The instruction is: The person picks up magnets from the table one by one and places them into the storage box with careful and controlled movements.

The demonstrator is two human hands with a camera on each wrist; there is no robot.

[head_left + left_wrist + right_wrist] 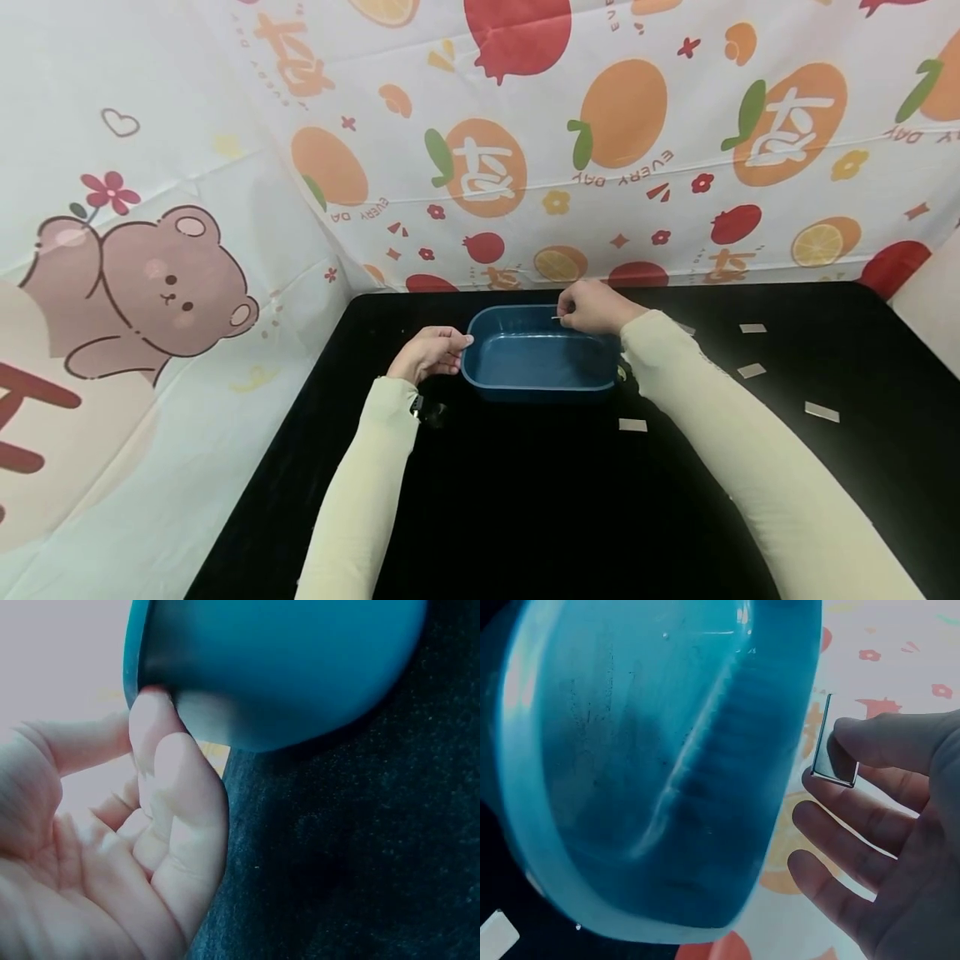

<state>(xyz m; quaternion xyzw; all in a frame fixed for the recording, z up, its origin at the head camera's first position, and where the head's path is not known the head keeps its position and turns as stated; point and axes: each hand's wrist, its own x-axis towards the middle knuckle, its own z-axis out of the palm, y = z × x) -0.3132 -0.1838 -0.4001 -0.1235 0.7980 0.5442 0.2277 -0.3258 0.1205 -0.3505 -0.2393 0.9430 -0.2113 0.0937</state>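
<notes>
A blue rectangular tub point(540, 387) with rounded corners stands on the black table. At its left end my left hand point(431, 354) pinches the rim. In the left wrist view, bent fingers point(184, 772) press the tub's outer wall point(285, 675). Over the tub's far side is my right hand point(596, 307), pinching a small shiny rectangular metal piece point(841, 761) between thumb and index finger. The other fingers of that hand are spread. In the right wrist view the piece is apart from the tub wall point(780, 750); its material is not certain.
Several small pale rectangular pieces lie on the black table point(525, 500): one point(632, 425) in front of the tub, others point(752, 328) to the right. Behind the table hangs a fruit-patterned cloth point(555, 167); a bear-patterned cloth point(172, 283) hangs at the left.
</notes>
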